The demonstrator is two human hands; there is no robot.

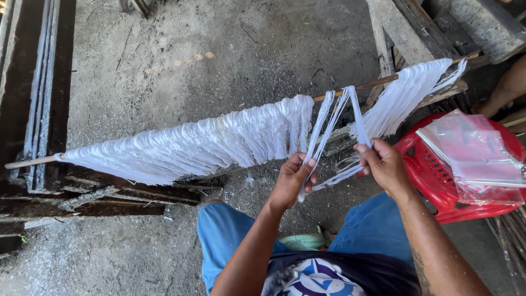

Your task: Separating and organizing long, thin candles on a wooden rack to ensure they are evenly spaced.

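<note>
Ground: bare grey concrete floor (230, 49), dusty, with dark timber beams (33, 93) along the left edge and rough planks (405, 33) at upper right.

Across the middle runs a long thin wooden rod (361, 85), tilted — low at the left, higher at the right. Draped over it hang white fibre strands (219, 137) in a wide curtain on the left stretch, and a second, smaller bunch (402, 96) toward the right end. Between the two bunches the rod is bare except for a few separated strips (333, 112) that drop from it to the hands.

Right side: a red plastic basket (433, 175) on the floor, clear plastic bags (471, 153) lying on top of it. Someone else's bare limb (507, 87) shows at the far right edge.

Seated person, blue trousers (224, 235), knees apart below the rod.

Left hand (293, 178): fingers curled shut around the lower part of the separated strips, thumb pressed on them.

Right hand (383, 161): fingertips pinched closed on the strip that comes down from the rod, and a loop of the same fibre runs across to the left hand — taut between the two.
</note>
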